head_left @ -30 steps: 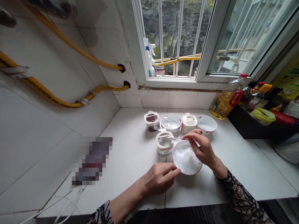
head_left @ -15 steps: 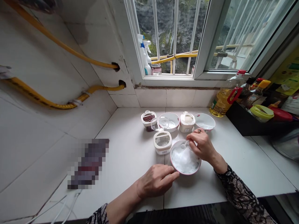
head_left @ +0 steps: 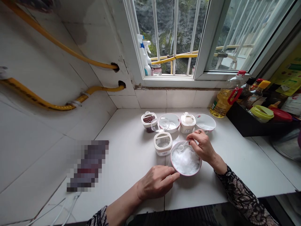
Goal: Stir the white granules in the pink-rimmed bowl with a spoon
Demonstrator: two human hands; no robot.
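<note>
My right hand has brought the small spoon back from the open jar, fingers pinched on its handle, dipping into the pink-rimmed bowl mid-counter; my left hand loosely steadies its rim.

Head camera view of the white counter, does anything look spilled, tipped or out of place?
Nothing looks spilled. The pink-rimmed bowl of white granules sits upright, steadied by the left hand; the right hand dips a small clear spoon into it. The cream seasoning jar beside it has its clear lid flipped up.
</note>
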